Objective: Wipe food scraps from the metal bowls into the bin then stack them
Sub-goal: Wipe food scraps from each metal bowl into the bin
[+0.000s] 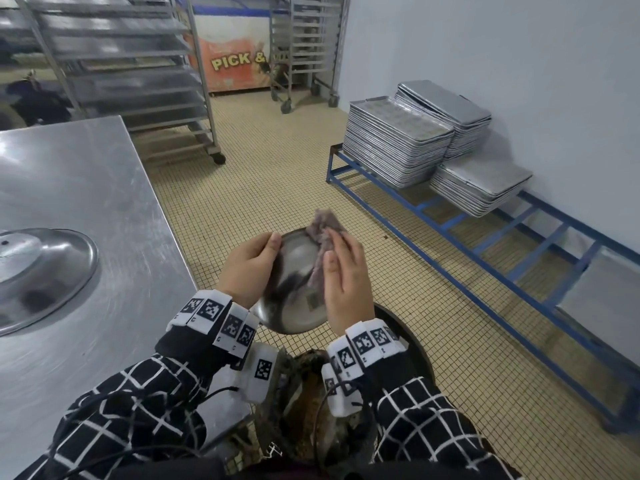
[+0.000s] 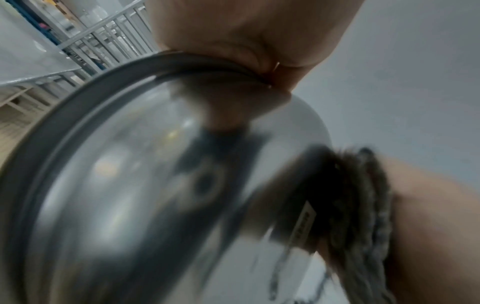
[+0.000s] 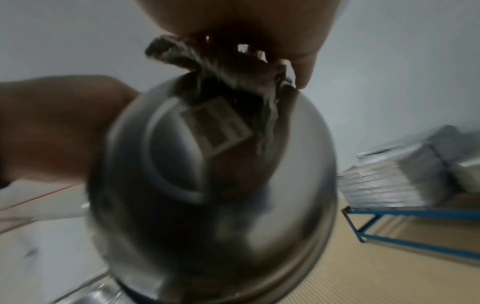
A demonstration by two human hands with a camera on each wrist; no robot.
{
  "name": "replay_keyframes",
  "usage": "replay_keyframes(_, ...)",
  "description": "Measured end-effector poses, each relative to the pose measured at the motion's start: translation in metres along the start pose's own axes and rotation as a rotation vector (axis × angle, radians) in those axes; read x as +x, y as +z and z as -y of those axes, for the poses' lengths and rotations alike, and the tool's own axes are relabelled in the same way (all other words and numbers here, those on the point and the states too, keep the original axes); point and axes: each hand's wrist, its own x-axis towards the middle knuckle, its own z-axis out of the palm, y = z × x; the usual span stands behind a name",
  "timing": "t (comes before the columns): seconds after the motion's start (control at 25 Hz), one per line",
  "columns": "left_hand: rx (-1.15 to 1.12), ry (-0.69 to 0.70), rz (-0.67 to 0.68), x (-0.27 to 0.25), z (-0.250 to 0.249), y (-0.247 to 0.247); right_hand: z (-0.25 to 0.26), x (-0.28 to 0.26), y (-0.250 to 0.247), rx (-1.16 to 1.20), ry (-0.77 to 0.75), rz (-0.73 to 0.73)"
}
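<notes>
over bin (image 1: 420, 344), bowl (image 1: 294, 271) tilted, base toward wearer.

The round polished metal bowl (image 1: 294, 271) is glossy and mirror-like, with a matt paper sticker on its base. The grey cloth rag (image 1: 323, 230) looks rough and fibrous. The brushed steel bench (image 1: 86, 202) is smooth with fine scratches. The stacked aluminium trays (image 1: 398, 140) look dull.

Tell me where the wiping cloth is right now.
In the head view, the cloth is under the right hand, pressed against the metal bowl above the bin.
</notes>
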Motion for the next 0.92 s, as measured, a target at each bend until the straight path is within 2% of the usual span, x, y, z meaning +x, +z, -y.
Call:
replay_keyframes(0.08, 0.012, 0.004, -0.014, 0.0, 0.003, -0.002, -0.014, 0.002, -0.004, 0.155, 0.179, 0.002)
replay_keyframes(0.24, 0.156, 0.076, -0.044, 0.003, 0.01, -0.002, -0.013, -0.012, -0.006, 0.157, 0.167, -0.006)
replay_keyframes(0.32, 0.155, 0.105, -0.038, 0.005, 0.009, -0.002, -0.001, -0.016, -0.002, 0.083, 0.045, 0.003)
replay_keyframes(0.4, 0.178, 0.151, -0.025, 0.003, 0.005, 0.001, 0.012, -0.017, 0.007, -0.097, -0.17, 0.019)
replay_keyframes(0.48, 0.144, 0.164, -0.03, 0.0, 0.001, 0.005, 0.017, -0.01, 0.013, -0.239, -0.24, -0.014)
replay_keyframes(0.6, 0.048, 0.115, -0.059, -0.001, 0.003, 0.005, 0.01, 0.001, 0.013, -0.151, -0.04, -0.081)
replay_keyframes(0.72, -0.102, 0.029, -0.073, 0.0, 0.009, -0.001, -0.008, 0.001, 0.006, 0.277, 0.381, -0.124)
replay_keyframes(0.8, -0.149, 0.0, -0.064, -0.002, 0.012, -0.002, -0.022, -0.003, -0.001, 0.523, 0.598, -0.119)
replay_keyframes(0.84, -0.152, -0.01, -0.058, -0.002, 0.015, -0.002, -0.026, -0.003, -0.005, 0.567, 0.656, -0.118)
replay_keyframes(0.92, -0.134, -0.008, -0.03, -0.001, 0.025, -0.002, -0.03, 0.0, -0.012, 0.537, 0.681, -0.103)
